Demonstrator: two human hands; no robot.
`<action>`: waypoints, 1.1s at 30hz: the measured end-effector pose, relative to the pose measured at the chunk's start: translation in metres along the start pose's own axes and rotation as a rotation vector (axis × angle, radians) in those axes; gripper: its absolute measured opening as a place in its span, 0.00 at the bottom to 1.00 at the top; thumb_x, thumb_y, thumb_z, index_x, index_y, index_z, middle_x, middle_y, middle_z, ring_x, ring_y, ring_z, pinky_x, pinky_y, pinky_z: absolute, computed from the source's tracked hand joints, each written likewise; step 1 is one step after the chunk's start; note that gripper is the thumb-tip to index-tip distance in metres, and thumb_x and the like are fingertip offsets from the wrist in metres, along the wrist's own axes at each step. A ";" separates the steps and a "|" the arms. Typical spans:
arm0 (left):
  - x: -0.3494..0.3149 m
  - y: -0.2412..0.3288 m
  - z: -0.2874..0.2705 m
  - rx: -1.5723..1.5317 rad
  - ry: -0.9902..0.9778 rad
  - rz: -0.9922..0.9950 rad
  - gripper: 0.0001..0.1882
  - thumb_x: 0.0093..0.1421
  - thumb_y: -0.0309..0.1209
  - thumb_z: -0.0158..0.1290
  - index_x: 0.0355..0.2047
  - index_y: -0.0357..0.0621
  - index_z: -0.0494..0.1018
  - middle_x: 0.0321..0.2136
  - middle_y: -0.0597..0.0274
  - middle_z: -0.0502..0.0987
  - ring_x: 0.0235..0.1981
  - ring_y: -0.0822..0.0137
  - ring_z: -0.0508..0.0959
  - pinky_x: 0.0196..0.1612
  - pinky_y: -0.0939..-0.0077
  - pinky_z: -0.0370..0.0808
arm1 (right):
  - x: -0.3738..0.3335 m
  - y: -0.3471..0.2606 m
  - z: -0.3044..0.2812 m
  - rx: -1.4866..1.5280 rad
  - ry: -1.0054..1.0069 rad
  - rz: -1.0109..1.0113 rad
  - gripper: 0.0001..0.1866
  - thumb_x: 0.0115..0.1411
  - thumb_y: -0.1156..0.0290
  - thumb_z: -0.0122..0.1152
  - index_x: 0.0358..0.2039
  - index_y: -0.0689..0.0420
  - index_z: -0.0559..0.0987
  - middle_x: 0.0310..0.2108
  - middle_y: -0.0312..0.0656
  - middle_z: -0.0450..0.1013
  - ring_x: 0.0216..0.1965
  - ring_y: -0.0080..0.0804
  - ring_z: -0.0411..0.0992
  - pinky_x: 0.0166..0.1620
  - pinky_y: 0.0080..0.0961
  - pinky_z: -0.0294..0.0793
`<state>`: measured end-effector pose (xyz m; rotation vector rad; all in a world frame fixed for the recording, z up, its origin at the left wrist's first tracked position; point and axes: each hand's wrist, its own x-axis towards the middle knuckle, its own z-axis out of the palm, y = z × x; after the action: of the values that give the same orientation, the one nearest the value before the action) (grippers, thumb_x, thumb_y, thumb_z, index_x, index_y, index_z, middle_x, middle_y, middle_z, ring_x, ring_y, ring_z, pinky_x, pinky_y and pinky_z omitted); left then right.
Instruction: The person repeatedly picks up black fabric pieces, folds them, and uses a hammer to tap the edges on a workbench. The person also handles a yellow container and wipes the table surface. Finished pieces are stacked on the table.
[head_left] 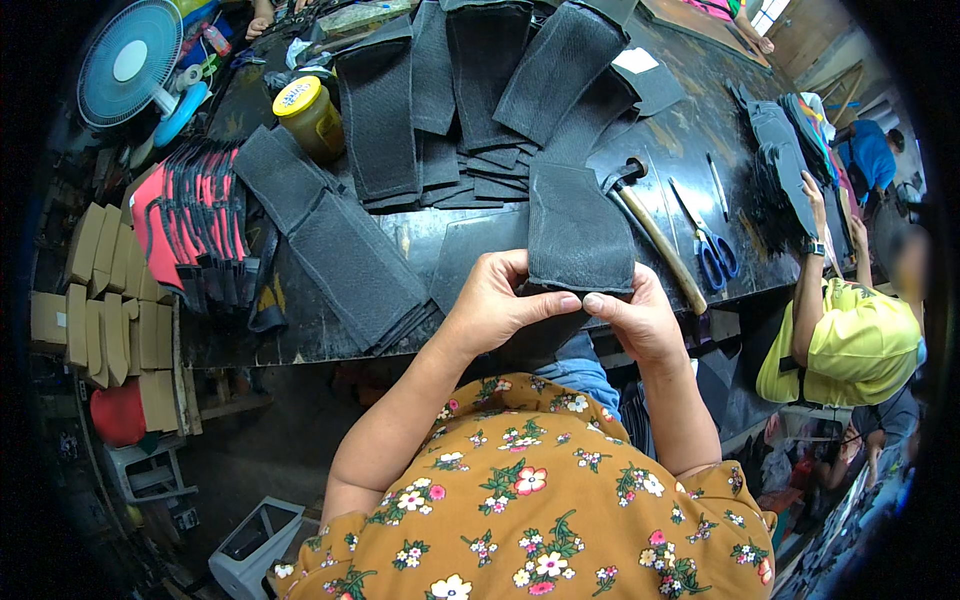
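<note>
Both hands grip the near edge of a black textured fabric piece (578,220) with stitched borders, at the front edge of the table. My left hand (500,305) pinches its left corner and my right hand (645,318) its right corner. The two thumbs nearly meet at the middle of that edge. Beyond them, several similar black pieces (487,75) lie heaped and overlapping. More strips (355,265) are stacked to the left. On the right lie a hammer (660,245) with a wooden handle and blue-handled scissors (712,255).
A yellow-lidded jar (310,120) stands beside the heap. Red-and-black pieces (185,220) are stacked at the table's left end, near a blue fan (130,65). At right, a person in yellow (850,340) handles dark pieces (775,150). Cardboard boxes (115,290) sit at far left.
</note>
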<state>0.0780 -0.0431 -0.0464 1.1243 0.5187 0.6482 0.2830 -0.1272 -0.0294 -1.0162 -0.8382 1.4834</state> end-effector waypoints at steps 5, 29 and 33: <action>-0.005 -0.006 0.002 -0.122 0.006 0.118 0.16 0.60 0.23 0.66 0.49 0.36 0.81 0.44 0.62 0.85 0.45 0.75 0.82 0.53 0.75 0.78 | 0.001 0.002 0.000 0.091 -0.036 -0.003 0.20 0.59 0.75 0.73 0.51 0.61 0.81 0.48 0.38 0.82 0.48 0.23 0.78 0.56 0.25 0.75; -0.012 0.006 -0.011 -0.009 0.107 0.164 0.23 0.63 0.22 0.63 0.58 0.36 0.73 0.50 0.62 0.81 0.49 0.74 0.79 0.54 0.77 0.77 | 0.010 0.012 0.003 -0.181 -0.085 -0.023 0.10 0.69 0.72 0.64 0.45 0.64 0.83 0.39 0.33 0.81 0.42 0.16 0.74 0.49 0.18 0.73; -0.012 0.008 -0.011 0.433 0.356 0.289 0.32 0.65 0.22 0.61 0.68 0.34 0.65 0.33 0.66 0.82 0.35 0.81 0.78 0.41 0.83 0.75 | 0.018 0.015 -0.002 -0.351 -0.050 -0.074 0.09 0.70 0.74 0.60 0.45 0.65 0.83 0.38 0.30 0.79 0.40 0.14 0.71 0.46 0.17 0.72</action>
<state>0.0604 -0.0415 -0.0422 1.5171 0.8370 1.0301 0.2785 -0.1113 -0.0466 -1.1930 -1.1880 1.3299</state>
